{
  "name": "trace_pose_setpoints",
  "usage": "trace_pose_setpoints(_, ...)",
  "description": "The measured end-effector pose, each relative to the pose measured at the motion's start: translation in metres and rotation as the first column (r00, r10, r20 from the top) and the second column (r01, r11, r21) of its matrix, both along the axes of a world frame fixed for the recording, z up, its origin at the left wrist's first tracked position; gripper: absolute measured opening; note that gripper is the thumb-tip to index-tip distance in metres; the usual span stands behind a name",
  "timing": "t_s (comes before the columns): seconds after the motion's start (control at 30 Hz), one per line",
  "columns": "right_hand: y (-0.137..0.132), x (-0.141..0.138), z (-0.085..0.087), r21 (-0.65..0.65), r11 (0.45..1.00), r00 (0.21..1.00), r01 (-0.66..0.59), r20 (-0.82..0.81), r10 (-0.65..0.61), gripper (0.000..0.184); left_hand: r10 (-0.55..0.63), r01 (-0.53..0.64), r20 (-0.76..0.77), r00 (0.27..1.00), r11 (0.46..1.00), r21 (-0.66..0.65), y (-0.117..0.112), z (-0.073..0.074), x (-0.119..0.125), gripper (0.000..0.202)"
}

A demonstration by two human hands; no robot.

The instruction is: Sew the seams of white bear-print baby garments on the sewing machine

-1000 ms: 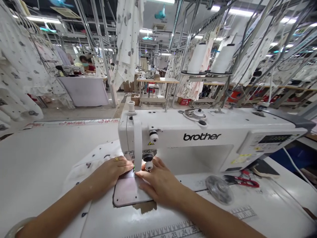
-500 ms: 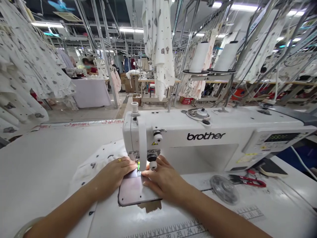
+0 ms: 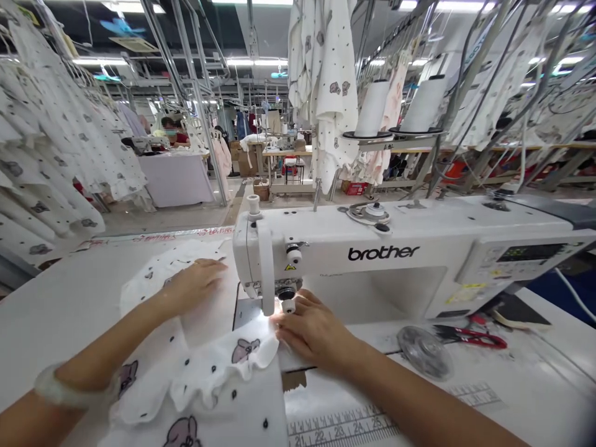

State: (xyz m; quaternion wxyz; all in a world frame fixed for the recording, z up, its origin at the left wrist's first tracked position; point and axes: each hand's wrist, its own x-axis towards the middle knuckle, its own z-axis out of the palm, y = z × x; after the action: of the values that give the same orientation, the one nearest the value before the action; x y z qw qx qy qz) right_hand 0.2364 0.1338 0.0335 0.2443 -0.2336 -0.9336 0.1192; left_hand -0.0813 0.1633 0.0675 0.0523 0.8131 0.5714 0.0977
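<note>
At the sewing machine (image 3: 382, 231), we see the left hand (image 3: 195, 287) drawn back from the needle area, where half a second ago it lay beside the right; it is now to the left, on the cloth (image 3: 200, 349). Its fingers lie close together, and we cannot tell whether they pinch anything. The right hand (image 3: 316, 332) keeps its place at the presser area, fingers bent at the cloth's right edge; their tips are partly hidden, so we cannot make out a grip.

The cloth, white with printed animals and a ruffle, has come round to the near left of the machine and covers most of the metal plate (image 3: 246, 313), which lay largely bare before. The white guard (image 3: 266, 267) and right hand block our sight of the needle, and the left forearm crosses part of the cloth.

To the right on the desk (image 3: 60, 298), we find a clear disc (image 3: 423, 352) beside red-handled snips (image 3: 470, 336); a ruler scale (image 3: 344, 427) runs along the near side. Beyond the machine stand two thread cones (image 3: 372, 110), with printed garments (image 3: 333, 87) hanging just left of them. A co-worker (image 3: 172, 133) sits far left.
</note>
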Motion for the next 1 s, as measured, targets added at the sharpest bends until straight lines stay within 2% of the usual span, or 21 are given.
trace_pose_setpoints(0.1,-0.002,0.001,0.004,-0.014,0.999,0.998,-0.044,0.039,0.045,0.020,0.003,0.001,0.051,0.999,0.997,-0.083,-0.043,-0.003,0.049,0.034)
trace_pose_setpoints(0.17,-0.004,0.001,0.006,-0.026,0.996,0.994,-0.083,0.066,0.085,0.019,0.050,-0.041,0.060,0.997,0.989,-0.143,-0.066,-0.009,0.077,0.030)
trace_pose_setpoints(0.27,-0.008,0.001,0.008,-0.019,0.993,0.989,-0.119,0.088,0.120,0.018,0.084,-0.088,-0.040,0.996,0.991,-0.098,-0.083,-0.017,0.096,0.031)
trace_pose_setpoints(0.4,-0.014,-0.001,0.010,0.019,0.993,0.987,-0.120,0.108,0.117,0.028,0.087,-0.089,-0.069,0.994,0.996,-0.022,-0.087,-0.021,0.088,0.027)
trace_pose_setpoints(0.5,-0.017,-0.002,0.012,0.009,0.988,0.981,-0.157,0.114,0.155,0.026,-0.012,0.015,-0.019,1.000,0.986,0.165,-0.096,-0.024,0.081,0.013)
trace_pose_setpoints(0.6,-0.016,-0.003,0.013,-0.018,0.984,0.976,-0.178,0.121,0.179,0.024,-0.232,0.236,-0.051,0.971,0.919,0.317,-0.105,-0.034,0.081,0.040)
trace_pose_setpoints(0.67,-0.016,-0.003,0.012,-0.009,0.986,0.977,-0.164,0.135,0.164,0.024,-0.318,0.330,-0.095,0.943,0.872,0.361,-0.106,-0.043,0.081,0.054)
trace_pose_setpoints(0.73,-0.015,-0.004,0.010,0.019,0.990,0.981,-0.136,0.143,0.132,0.023,-0.344,0.361,-0.113,0.932,0.862,0.355,-0.103,-0.049,0.079,0.064)
trace_pose_setpoints(0.8,-0.015,-0.005,0.008,0.041,0.995,0.986,-0.095,0.139,0.088,0.021,-0.347,0.366,-0.116,0.931,0.876,0.314,-0.097,-0.051,0.076,0.069)
trace_pose_setpoints(1.0,-0.014,-0.006,0.009,0.024,0.999,0.989,-0.048,0.140,0.045,0.016,-0.355,0.364,-0.082,0.931,0.910,0.197,-0.084,-0.047,0.070,0.064)
